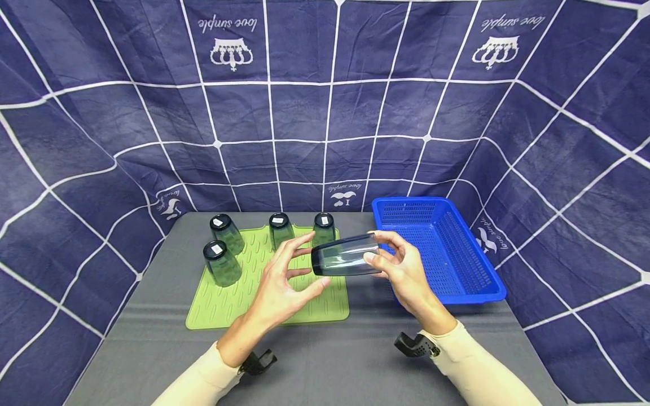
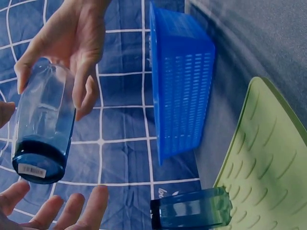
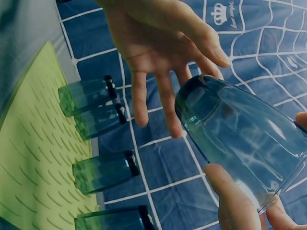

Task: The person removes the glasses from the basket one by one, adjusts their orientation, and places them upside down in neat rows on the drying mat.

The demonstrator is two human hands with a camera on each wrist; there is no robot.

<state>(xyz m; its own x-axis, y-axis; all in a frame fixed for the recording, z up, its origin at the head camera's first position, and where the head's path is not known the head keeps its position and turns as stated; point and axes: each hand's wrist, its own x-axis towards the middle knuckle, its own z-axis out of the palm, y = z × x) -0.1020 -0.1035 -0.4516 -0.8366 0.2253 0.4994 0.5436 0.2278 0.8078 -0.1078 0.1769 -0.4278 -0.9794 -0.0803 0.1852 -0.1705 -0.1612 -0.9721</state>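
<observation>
**Glass held sideways above the mat**

The right hand (image 1: 401,270) pinches the smoky blue-grey drinking glass (image 1: 345,255) near its rim, lying level above the green ribbed silicone mat (image 1: 231,296); the left hand (image 1: 284,282) has its grip wide, fingers spread beside the base; better, I think, to cup the base before turning it, clear of the four upturned glasses (image 1: 223,264).

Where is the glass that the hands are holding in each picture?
Head view: the held glass lies sideways in the middle, gripped by the right hand, with the left hand open beside its base.
Left wrist view: the glass is at the left, base pointing down.
Right wrist view: the glass fills the right side.
Shared landmark: the green mat shows in all three.
</observation>
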